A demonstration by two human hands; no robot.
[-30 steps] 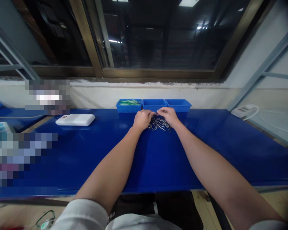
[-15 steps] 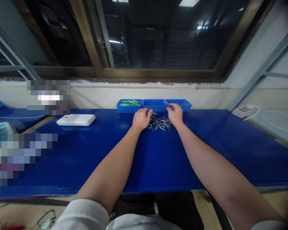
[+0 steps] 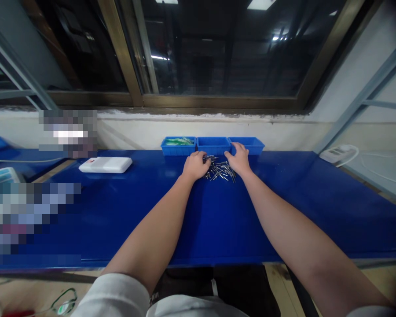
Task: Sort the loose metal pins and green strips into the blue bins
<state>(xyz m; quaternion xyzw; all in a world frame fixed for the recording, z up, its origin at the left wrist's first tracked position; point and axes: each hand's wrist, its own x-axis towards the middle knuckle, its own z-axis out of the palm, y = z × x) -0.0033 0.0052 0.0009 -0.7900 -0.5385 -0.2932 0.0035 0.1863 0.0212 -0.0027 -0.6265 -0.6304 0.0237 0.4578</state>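
Several slim metal pieces, like screws or rivets, lie in a loose pile (image 3: 222,171) on the blue table. At the pile's left edge is my left hand (image 3: 195,165), its thumb and fingers curled around dark metal pieces. My right hand (image 3: 239,159) is above the pile's right side, thumb and fingers apart, with nothing seen between them. Behind the hands stand three blue bins in a row: the left bin (image 3: 179,151) holds green and clear items, the middle bin (image 3: 213,151) shows no contents, and the right bin (image 3: 255,149) is partly behind my right fingers.
A white flat box (image 3: 105,164) lies on the table (image 3: 135,193) to the left. At the right is a white device (image 3: 337,153) with a cable. Blurred-out items sit at the far left. A wall and window rise behind the bins.
My right hand has opened, and the small metal piece that was between its fingertips near the bins is no longer seen there. My left thumb has shifted slightly at the pile.
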